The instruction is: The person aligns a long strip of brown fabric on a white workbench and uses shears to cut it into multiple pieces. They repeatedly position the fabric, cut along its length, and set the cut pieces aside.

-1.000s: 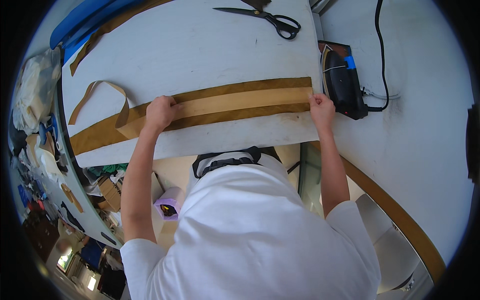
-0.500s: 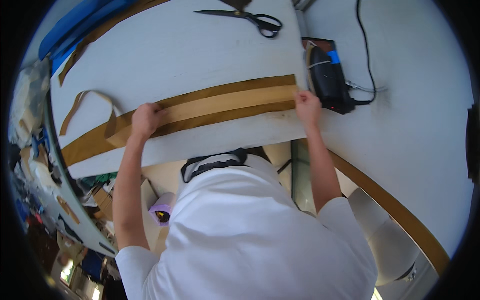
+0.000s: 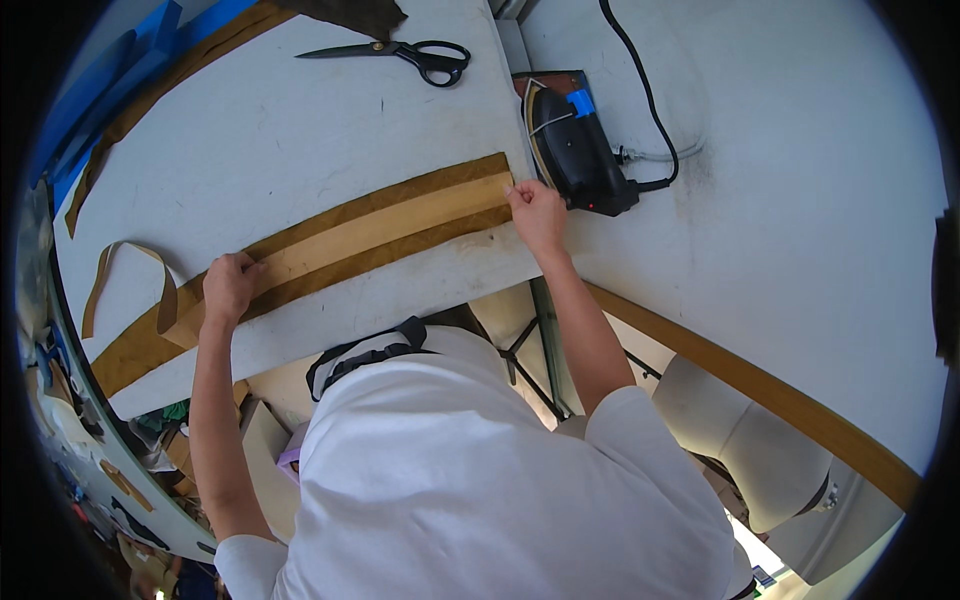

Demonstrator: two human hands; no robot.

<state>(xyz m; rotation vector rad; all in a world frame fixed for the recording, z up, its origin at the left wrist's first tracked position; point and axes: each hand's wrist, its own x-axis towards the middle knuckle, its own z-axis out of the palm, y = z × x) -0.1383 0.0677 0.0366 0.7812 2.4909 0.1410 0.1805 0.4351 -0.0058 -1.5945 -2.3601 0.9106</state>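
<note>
— Where is the long brown strip [image 3: 370, 225] lying?

— It is lying flat across the white worktop [image 3: 300, 120], running at a slant from the lower left up toward the right. A paler tan band is lying along its middle, with darker brown showing on both sides.

— And the hands?

— The left hand [image 3: 230, 288] is pressing down near the strip's left part, fingers [image 3: 243, 266] curled over the tan band and touching it. The right hand [image 3: 537, 213] is sitting at the strip's right end, fingertips pinching the edge of the cloth there. Neither hand is lifting it off the surface.

— What is sitting around them?

— A black iron [image 3: 578, 150] is resting just beside the right hand, its cord [image 3: 640, 90] trailing away over the surface. Black-handled scissors [image 3: 400, 54] are lying well apart, at the far edge. A loose brown loop of tape [image 3: 125, 275] is curling to the left of the left hand.

— Any boxes or bins?

— Cluttered things are showing under the worktop at lower left, but I cannot tell what is holding them.
</note>
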